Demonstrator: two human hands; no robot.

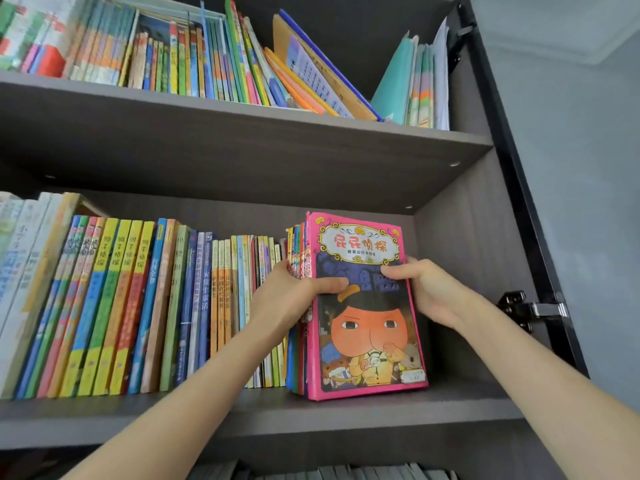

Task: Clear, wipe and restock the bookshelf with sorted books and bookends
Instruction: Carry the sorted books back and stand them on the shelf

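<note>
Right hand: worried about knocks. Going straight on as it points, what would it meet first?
The right hand grips the pink book; beyond that, probably the shelf's back panel, depth unclear.

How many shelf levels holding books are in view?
3. The top shelf, with leaning books; the middle shelf, where left hand and right hand grip the pink-covered stack; a lower row, only tops showing. Others may be out of frame.

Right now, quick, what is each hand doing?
Left hand: grips the stack of books, thumb on the pink book cover.
Right hand: grips the pink book's right edge.
</note>
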